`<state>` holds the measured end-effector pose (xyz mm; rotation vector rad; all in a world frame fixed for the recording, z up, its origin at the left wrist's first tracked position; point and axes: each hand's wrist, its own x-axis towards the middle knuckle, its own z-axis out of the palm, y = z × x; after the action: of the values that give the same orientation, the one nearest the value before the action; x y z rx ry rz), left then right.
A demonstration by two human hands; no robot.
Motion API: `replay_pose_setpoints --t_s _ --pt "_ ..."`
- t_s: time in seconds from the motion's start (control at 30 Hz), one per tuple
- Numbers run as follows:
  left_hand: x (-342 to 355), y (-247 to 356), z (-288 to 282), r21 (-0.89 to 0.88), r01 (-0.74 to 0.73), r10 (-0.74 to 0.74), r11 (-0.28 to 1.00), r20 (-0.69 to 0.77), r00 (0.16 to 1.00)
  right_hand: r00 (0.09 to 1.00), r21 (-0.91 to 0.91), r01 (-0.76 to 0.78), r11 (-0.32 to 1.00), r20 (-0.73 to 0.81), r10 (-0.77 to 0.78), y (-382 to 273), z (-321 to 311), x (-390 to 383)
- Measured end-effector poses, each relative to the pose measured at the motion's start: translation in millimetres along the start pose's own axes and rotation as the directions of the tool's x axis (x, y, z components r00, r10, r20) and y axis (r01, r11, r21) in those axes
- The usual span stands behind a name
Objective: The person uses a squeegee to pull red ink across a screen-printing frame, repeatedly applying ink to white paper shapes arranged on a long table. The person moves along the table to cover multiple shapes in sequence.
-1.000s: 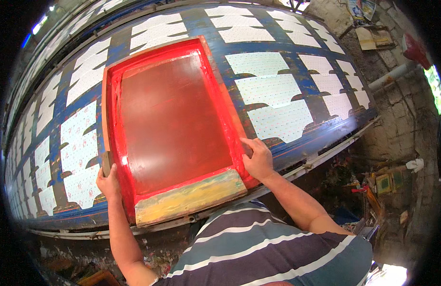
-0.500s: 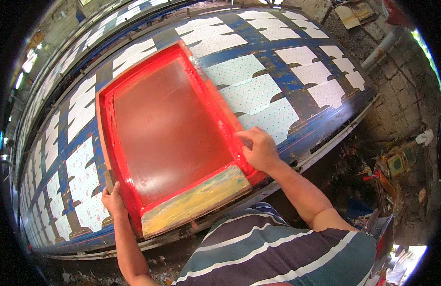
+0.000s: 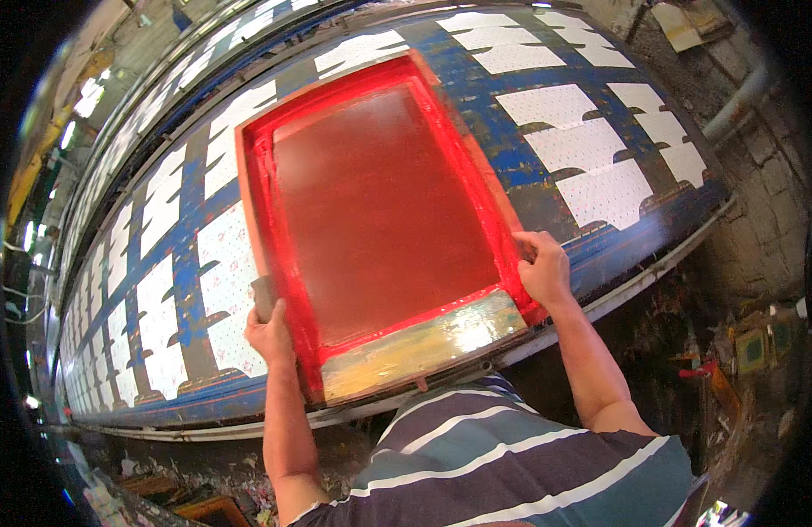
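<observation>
A large screen-printing frame [image 3: 384, 211] with red-coated inner borders and a dark reddish mesh is over the long table, tilted slightly. A yellowish, paint-smeared strip [image 3: 428, 342] runs along its near end. My left hand [image 3: 270, 332] is closed on the frame's left side near the lower corner, just below a small brownish block [image 3: 263, 299]. At the right side my right hand [image 3: 544, 266] grips the edge with bent fingers. Whatever lies beneath the frame is hidden. White cut pieces with a small red pattern [image 3: 228, 294] lie beside its left edge.
More patterned white pieces [image 3: 577, 154] lie in rows across the blue, paint-worn table [image 3: 511, 167]. A pale rail [image 3: 634, 281] follows its near edge. Another long table with pieces stands beyond. Small framed items [image 3: 751, 350] and clutter are on the right-hand floor.
The frame has moved right along the table with both hands on it. It now covers the dotted greenish pieces, and a column of pieces to its left has come into view.
</observation>
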<state>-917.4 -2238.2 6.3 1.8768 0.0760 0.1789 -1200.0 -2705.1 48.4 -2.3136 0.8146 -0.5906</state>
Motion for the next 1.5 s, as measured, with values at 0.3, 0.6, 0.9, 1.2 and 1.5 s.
replay_pose_setpoints --t_s 0.3,0.6,0.9,1.2,1.5 --pt "-48 14 61 -0.032 -0.013 0.013 0.999 0.006 1.000 1.000 0.041 0.010 0.999 -0.018 -0.009 69 -43 16" --pt "-59 23 80 0.205 -0.105 0.105 0.973 0.010 0.994 0.998 0.141 0.062 0.988 -0.017 -0.060 93 -58 18" --pt "-60 19 89 0.283 -0.041 0.046 0.958 -0.011 0.999 0.671 0.140 0.601 0.787 0.446 -0.592 -8 -71 -64" --pt "-71 36 89 0.325 -0.044 0.054 0.945 -0.023 0.998 0.578 -0.018 0.763 0.646 0.468 -0.669 -67 -32 -67" --pt "-62 8 100 0.168 -0.140 0.163 0.976 -0.132 0.978 0.598 -0.117 0.695 0.709 0.641 -0.481 -124 -9 -49"
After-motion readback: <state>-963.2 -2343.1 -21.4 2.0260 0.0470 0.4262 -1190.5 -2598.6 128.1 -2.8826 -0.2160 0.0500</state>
